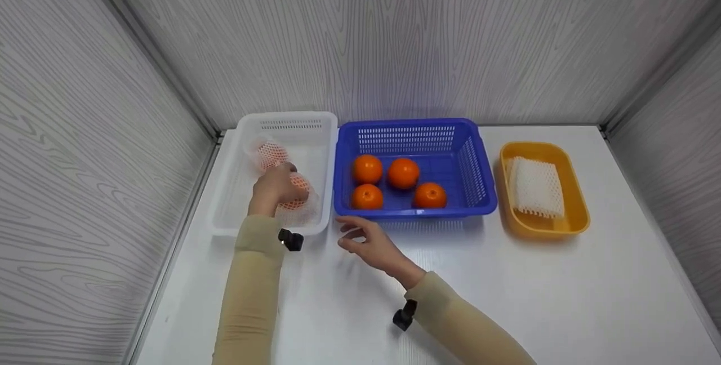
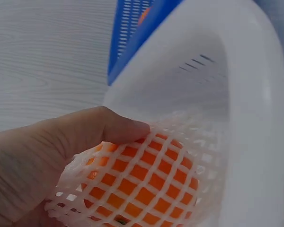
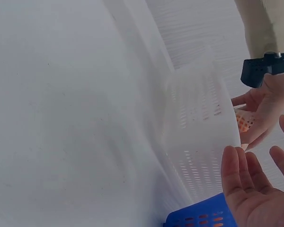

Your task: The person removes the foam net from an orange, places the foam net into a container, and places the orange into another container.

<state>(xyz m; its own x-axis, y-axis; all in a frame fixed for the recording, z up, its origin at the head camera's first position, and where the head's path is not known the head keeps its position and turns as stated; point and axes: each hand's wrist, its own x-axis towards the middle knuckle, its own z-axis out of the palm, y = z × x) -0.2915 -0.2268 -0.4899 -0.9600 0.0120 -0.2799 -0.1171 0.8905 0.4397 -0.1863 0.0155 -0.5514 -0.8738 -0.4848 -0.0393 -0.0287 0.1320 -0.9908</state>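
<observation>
Two foam-netted oranges (image 1: 272, 155) lie in the white basket (image 1: 332, 156), the left hand (image 1: 274, 186) curling its fingers round one; four bare oranges (image 1: 403, 173) remain; the right hand (image 1: 373, 245) spreads loose fingers.

Counter (image 1: 338, 308) smooth, faintly glossy, near far left corner a translucent plastic basket (image 1: 328, 185), along far edge a slick blue plastic basket (image 1: 417, 212), oranges (image 1: 403, 173) glossy, toward far right corner a smooth plastic tub (image 1: 580, 213), foam netting (image 1: 538, 185) matt, sleeves (image 1: 248, 297) matt cloth
</observation>
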